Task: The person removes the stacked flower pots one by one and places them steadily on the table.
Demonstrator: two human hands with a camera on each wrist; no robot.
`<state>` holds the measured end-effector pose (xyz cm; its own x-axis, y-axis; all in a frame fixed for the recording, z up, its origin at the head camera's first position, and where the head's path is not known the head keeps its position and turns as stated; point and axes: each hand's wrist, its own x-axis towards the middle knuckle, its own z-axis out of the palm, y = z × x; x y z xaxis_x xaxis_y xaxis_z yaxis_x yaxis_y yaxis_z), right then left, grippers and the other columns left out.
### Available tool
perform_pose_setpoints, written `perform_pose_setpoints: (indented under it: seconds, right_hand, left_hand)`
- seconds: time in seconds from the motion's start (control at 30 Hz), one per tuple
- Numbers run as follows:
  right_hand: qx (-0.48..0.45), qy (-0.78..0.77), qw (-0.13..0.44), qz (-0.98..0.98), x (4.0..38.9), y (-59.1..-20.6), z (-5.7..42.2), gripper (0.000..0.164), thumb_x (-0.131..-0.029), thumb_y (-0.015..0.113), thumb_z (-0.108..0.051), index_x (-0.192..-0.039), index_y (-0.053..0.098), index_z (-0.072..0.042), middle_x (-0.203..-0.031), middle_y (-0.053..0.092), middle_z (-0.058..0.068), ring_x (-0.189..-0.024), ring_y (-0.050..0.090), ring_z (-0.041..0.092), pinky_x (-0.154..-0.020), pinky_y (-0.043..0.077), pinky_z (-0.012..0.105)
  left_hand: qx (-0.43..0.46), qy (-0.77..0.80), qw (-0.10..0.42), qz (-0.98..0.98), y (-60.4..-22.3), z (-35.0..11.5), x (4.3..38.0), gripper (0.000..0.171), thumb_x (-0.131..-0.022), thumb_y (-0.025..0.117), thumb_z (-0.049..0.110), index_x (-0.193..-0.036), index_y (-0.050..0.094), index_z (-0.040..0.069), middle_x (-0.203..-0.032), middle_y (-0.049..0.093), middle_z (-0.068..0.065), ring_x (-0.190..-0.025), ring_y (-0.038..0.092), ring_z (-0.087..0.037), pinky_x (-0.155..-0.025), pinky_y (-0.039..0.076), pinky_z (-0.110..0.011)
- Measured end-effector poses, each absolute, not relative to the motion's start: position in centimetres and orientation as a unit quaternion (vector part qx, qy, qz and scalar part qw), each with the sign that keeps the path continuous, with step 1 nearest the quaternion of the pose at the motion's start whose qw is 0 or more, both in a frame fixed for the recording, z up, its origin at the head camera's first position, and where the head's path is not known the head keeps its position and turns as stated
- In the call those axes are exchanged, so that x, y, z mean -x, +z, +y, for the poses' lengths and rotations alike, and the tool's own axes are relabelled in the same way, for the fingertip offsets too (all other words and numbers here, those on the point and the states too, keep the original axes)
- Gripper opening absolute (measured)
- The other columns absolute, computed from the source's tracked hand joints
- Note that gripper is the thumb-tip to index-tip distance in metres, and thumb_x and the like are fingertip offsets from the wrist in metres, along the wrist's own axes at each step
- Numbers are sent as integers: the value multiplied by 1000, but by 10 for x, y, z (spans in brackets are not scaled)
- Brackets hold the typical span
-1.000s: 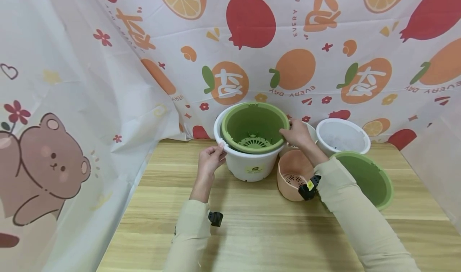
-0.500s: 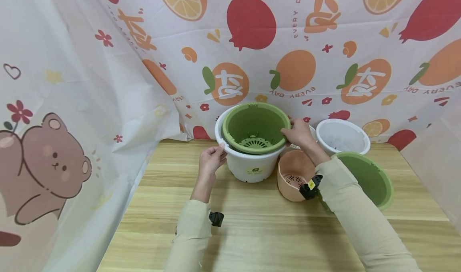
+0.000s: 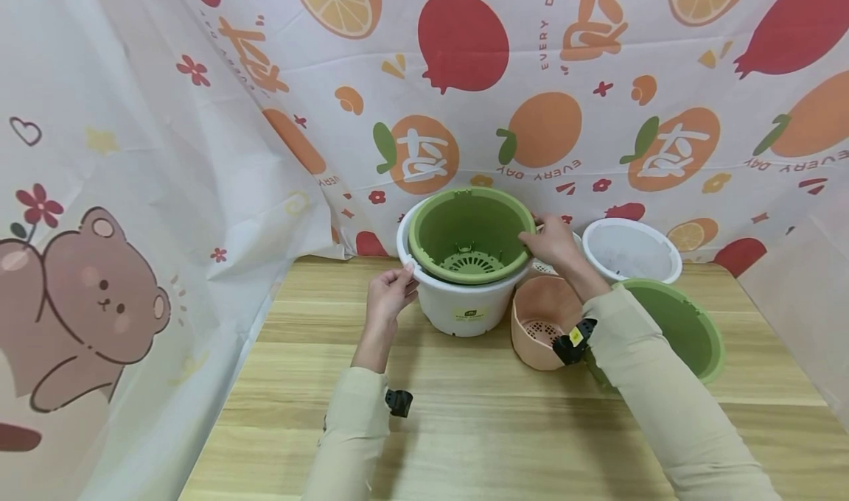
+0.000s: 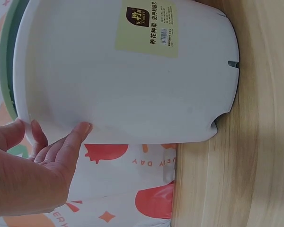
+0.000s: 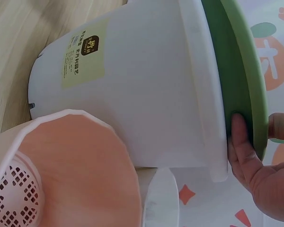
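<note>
A green flower pot [image 3: 472, 225] with a slotted bottom sits inside a larger white flower pot [image 3: 458, 309], its rim standing above the white one. My left hand [image 3: 388, 295] pinches the white pot's rim at its left side; in the left wrist view the thumb and forefinger meet at the rim and another fingertip touches the wall. My right hand [image 3: 552, 242] grips the green pot's rim at the right, thumb outside the opening's edge and fingers [image 5: 244, 146] under the lip, close to the white rim. A yellow label [image 4: 149, 28] is on the white pot's front.
Right of the white pot stands a pinkish-orange pot [image 3: 540, 324] with a perforated bottom. Behind it is a small white pot [image 5: 162, 198], partly hidden. Farther right are another white pot [image 3: 630, 250] and a second green pot [image 3: 683, 331], partly behind my right sleeve. A printed curtain [image 3: 464, 118] backs the table.
Both hands keep their hold on the rims. The green pot's right side and my right hand have risen very slightly; the other pots stay in place.
</note>
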<state>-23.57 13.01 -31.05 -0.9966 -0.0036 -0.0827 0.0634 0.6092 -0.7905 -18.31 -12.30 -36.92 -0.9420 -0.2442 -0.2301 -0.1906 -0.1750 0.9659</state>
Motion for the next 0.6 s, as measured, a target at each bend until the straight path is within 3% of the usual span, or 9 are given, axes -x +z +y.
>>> perform_pose_setpoints:
  seconds: [0.23, 0.6]
  right_hand:
    - [-27, -472, 53, 880, 235, -309, 131, 42, -85, 53, -8, -122, 46, 10, -97, 56, 22, -74, 57, 19, -73, 53, 34]
    - [-29, -502, 52, 863, 234, -301, 132, 43, -85, 52, -5, -124, 44, 10, -94, 54, 21, -68, 57, 16, -70, 55, 32]
  left_hand:
    - [-168, -752, 19, -637, -370, -123, 183, 22, -92, 56, 17, -91, 58, -5, -75, 62, -2, -79, 63, -15, -87, 47, -43]
    - [-171, -747, 14, -642, -370, -122, 184, 23, -92, 56, 17, -95, 59, -6, -79, 63, -4, -80, 62, -13, -85, 49, -39]
